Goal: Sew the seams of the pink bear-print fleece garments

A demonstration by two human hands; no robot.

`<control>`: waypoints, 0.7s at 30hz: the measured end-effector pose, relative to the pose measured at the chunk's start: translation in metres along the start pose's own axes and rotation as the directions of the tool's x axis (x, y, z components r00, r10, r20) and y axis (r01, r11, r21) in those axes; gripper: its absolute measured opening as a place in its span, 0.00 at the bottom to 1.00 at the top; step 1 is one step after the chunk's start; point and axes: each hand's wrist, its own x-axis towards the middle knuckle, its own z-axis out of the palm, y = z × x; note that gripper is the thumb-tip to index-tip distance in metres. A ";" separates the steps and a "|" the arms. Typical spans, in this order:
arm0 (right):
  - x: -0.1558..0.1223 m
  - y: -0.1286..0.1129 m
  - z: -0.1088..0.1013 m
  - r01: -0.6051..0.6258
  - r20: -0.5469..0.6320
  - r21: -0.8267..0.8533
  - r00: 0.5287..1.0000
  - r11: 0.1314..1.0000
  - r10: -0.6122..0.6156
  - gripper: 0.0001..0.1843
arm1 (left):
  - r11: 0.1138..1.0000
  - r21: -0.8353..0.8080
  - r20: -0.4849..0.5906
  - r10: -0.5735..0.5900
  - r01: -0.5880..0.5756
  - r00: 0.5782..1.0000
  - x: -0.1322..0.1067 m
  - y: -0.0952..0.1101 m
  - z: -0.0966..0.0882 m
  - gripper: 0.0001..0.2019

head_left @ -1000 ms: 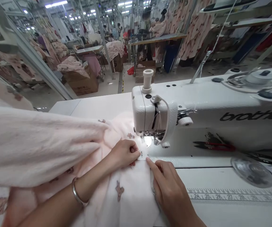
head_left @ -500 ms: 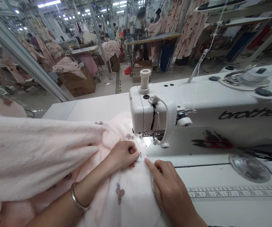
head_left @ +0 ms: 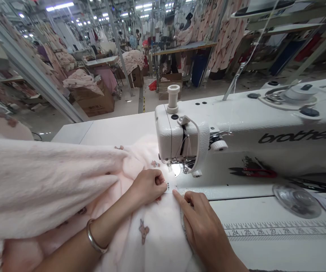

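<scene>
Pale pink plush fabric point(head_left: 151, 241) with small brown animal prints is spread in front of the sewing machine's needle area. A small white label point(head_left: 172, 185) with dark lettering lies on it, just in front of the presser foot point(head_left: 184, 169). My left hand point(head_left: 151, 185) is closed in a pinch at the label's left edge, a metal bangle on its wrist. On the right, my right hand point(head_left: 202, 219) has its index fingertip on the label's near corner. Its other fingers are curled, with the fabric's right edge held at the thumb, which is partly hidden.
A white sewing machine point(head_left: 179, 132) stands over the table. Red-handled thread snips point(head_left: 253, 172) and a clear round dish point(head_left: 296, 200) lie to the right. A printed ruler scale point(head_left: 273, 231) runs along the table. Beyond are cardboard boxes point(head_left: 96, 100) and hanging garments.
Both hands, the label and the fabric hold nearly the same place. The view has shifted slightly.
</scene>
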 end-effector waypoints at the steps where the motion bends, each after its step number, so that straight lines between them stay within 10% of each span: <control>1: 0.000 0.000 0.000 0.000 -0.005 -0.002 1.000 1.000 0.000 0.22 | 1.000 0.009 -0.011 0.003 -0.003 1.000 0.000 0.000 0.000 0.06; 15: -0.001 0.003 0.000 -0.027 0.068 -0.033 0.997 0.999 0.029 0.24 | 0.972 0.233 -0.112 0.068 -0.041 0.991 0.001 0.001 0.006 0.05; 21: -0.003 0.002 0.001 -0.035 0.062 -0.011 0.997 0.999 0.036 0.24 | 0.820 0.555 -0.141 0.259 -0.141 0.956 -0.041 0.019 -0.014 0.09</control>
